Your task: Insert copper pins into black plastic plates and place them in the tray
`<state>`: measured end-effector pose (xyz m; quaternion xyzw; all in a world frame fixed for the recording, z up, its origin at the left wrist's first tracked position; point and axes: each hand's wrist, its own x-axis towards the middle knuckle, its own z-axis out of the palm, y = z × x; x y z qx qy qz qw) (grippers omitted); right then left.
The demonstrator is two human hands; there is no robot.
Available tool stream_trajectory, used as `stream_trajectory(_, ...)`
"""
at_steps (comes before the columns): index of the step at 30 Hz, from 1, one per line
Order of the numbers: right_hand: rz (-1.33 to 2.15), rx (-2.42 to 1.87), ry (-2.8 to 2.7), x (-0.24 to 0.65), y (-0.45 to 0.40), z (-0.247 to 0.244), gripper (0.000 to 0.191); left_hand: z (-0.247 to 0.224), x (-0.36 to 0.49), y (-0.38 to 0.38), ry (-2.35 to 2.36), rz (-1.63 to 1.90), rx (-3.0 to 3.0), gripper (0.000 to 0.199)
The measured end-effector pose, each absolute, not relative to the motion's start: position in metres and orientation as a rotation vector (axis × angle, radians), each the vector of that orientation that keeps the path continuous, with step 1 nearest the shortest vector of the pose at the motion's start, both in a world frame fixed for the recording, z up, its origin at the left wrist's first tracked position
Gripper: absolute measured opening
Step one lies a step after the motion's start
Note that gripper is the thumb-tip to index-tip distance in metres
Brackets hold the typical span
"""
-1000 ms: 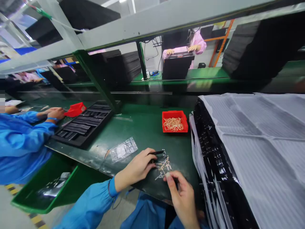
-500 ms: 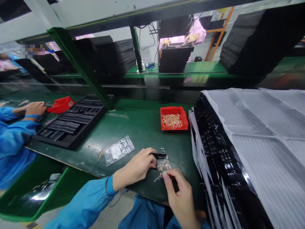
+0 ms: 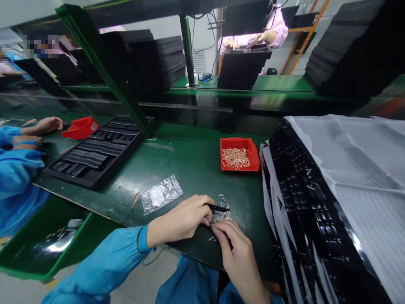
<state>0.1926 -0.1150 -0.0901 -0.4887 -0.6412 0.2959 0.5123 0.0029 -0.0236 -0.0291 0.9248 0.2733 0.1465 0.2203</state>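
Note:
My left hand (image 3: 185,217) is closed around a slim black tool (image 3: 218,207) that looks like tweezers, one end sticking out to the right past my fingers. My right hand (image 3: 236,249) is in a pinch, its fingertips meeting those of my left hand. Whatever small piece sits in that pinch is mostly hidden. On the bench just beyond the fingertips lie several small pale and shiny parts (image 3: 223,216), partly covered by my hands. A clear plastic bag (image 3: 162,195) with a white label lies flat to the left of them.
A red bin (image 3: 256,157) of small beige pieces stands behind my hands. Stacked black trays with white sheets (image 3: 354,139) rise at right. Left are a black compartment tray (image 3: 95,179), another red bin (image 3: 82,128), a green crate (image 3: 38,270) and a co-worker's blue sleeve (image 3: 20,169).
My right hand has moved up and left to meet my left fingertips. The thin shiny strip at its fingertips no longer shows there. The view has shifted slightly. The co-worker's hands have moved apart.

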Motion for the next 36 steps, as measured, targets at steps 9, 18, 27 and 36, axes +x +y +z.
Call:
stream_trajectory(9, 0.773, -1.226, -1.506, 0.193, -0.115, -0.083, 0.023, -0.026, 0.001, -0.023, 0.735, 0.480, 2.542, 0.021)
stream_trajectory(18, 0.748, -1.305, -1.417, 0.192, -0.115, -0.085, 0.018, -0.036, 0.003, -0.054, 0.914, 0.916, 2.577, 0.020)
stream_trajectory(27, 0.728, -1.256, -1.364, 0.190, -0.114, -0.074, 0.016, -0.044, 0.021, -0.080, 1.062, 1.108, 2.292, 0.025)
stream_trajectory(36, 0.719, -1.195, -1.408, 0.187, -0.114, -0.073, 0.017, -0.043, 0.033, -0.078, 1.286, 1.266, 1.866, 0.018)
